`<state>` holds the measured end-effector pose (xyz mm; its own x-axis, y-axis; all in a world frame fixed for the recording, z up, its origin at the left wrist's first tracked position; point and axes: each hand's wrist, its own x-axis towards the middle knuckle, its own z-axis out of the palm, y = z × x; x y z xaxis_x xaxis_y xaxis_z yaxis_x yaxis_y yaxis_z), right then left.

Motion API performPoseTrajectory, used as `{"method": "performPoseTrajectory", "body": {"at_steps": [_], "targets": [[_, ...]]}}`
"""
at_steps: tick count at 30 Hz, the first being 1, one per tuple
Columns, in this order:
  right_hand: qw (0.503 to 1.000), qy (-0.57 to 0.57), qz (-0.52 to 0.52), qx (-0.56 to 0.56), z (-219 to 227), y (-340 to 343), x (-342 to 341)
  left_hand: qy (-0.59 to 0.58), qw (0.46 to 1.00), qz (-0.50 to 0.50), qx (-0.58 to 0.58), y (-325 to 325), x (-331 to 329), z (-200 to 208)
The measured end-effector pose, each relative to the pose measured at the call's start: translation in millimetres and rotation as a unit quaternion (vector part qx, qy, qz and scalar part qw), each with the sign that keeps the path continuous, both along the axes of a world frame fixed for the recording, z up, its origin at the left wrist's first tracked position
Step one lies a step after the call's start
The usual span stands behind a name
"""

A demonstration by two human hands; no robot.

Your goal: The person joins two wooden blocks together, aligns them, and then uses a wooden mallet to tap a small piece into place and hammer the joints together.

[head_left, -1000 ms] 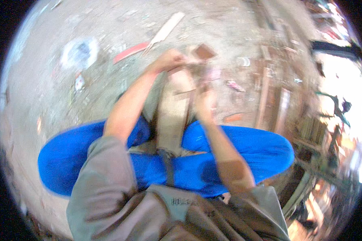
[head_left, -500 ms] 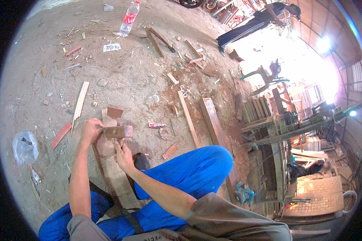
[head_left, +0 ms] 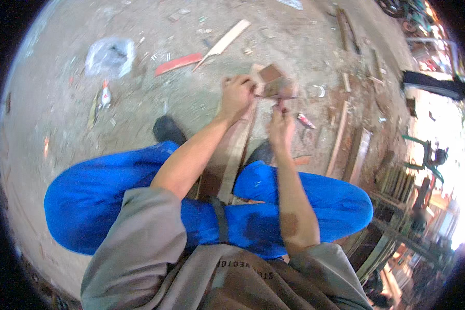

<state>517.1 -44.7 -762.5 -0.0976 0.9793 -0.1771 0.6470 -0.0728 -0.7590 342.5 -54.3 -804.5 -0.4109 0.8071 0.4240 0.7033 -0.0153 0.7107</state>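
View from the head, looking down on a person seated on bare ground (head_left: pixel 51 111), legs folded in blue trousers (head_left: pixel 103 194). A long wooden plank (head_left: pixel 233 155) runs away from the body between the knees, its near end by a dark strap (head_left: pixel 220 222) that crosses the trousers. The right hand (head_left: pixel 281 129) has its fingers closed around the handle of a wooden mallet (head_left: pixel 277 90), whose head, blurred, lies over the far part of the plank. The left hand (head_left: pixel 237 95) is placed over the plank just to the left of the mallet head, with fingers curled; whether they grip anything cannot be told. Directly beyond the mallet head is a brown wooden block (head_left: pixel 270 73), at the plank's far end. Surrounding items on the ground, left to right: a clear plastic bag (head_left: pixel 108 58), a small white-and-red tube (head_left: pixel 106 96), a red strip (head_left: pixel 178 64) touching or nearly touching a pale splintered strip (head_left: pixel 230 39), a second small tube (head_left: pixel 306 121), a narrow wooden strip (head_left: pixel 338 138) and a thicker board (head_left: pixel 357 155). A dark shoe (head_left: pixel 168 129) shows beyond the left knee.
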Motion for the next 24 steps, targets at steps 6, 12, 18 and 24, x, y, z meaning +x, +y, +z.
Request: {"method": "performPoseTrajectory", "body": {"at_steps": [6,12,18,24], "targets": [[0.993,-0.076,0.056,0.073,56.8,-16.6,-35.9,0.043,0.999,0.005,-0.016,-9.3,-9.9,-8.0],[0.996,-0.056,0.032,0.069,82.3,-21.7,-47.5,-0.013,1.000,-0.011,-0.020,-7.7,-7.9,2.4],[0.982,0.012,0.034,0.188,78.0,-18.2,-50.6,-0.111,0.994,-0.003,-0.002,5.6,-13.0,-14.5],[0.974,-0.079,0.115,0.181,76.6,-16.0,-60.1,-0.217,0.976,0.005,-0.016,5.4,-17.0,-15.2]]}}
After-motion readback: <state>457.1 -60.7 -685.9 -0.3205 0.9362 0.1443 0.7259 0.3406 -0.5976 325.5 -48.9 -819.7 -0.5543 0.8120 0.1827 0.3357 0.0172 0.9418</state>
